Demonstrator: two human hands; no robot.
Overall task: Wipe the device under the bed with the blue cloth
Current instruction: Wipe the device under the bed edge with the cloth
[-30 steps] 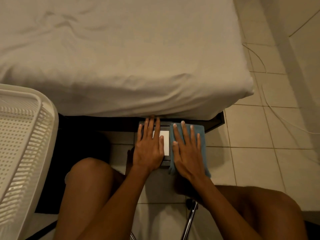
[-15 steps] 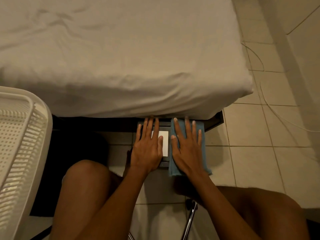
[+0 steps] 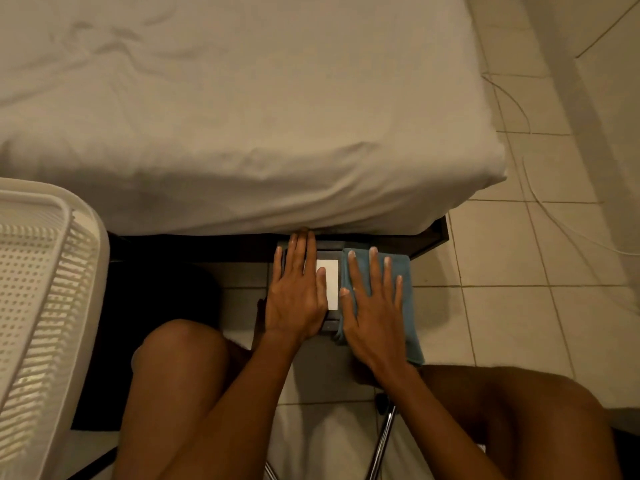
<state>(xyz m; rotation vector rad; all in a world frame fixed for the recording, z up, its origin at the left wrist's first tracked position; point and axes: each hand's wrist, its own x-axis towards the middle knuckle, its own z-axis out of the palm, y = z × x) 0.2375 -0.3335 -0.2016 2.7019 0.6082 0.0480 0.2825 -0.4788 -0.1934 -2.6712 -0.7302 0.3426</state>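
A dark, flat device point(image 3: 329, 315) sits on the tiled floor point(image 3: 519, 306) at the edge of the bed point(image 3: 242, 116), its far end tucked beneath the bed's dark frame point(image 3: 429, 237). A white rectangular label point(image 3: 331, 284) shows on its top, between the two hands. The left hand point(image 3: 298, 296) lies flat on the left part of the device, palm down, fingers point(image 3: 300, 251) stretched out and close together, the tips reaching the overhang of the sheet; it grips nothing. The right hand point(image 3: 375, 313) lies palm down on the blue cloth point(image 3: 407, 299), fingers spread and straight, pressing it flat rather than clutching it. The cloth covers the right part of the device and hangs over its near and right edges toward the floor. Both bare knees frame the scene from below, and a chrome chair leg point(image 3: 381, 445) shows between them. A white perforated basket point(image 3: 41, 306) fills the left edge, well apart from the device. A thin pale cable point(image 3: 540, 199) trails across the tiles at right.
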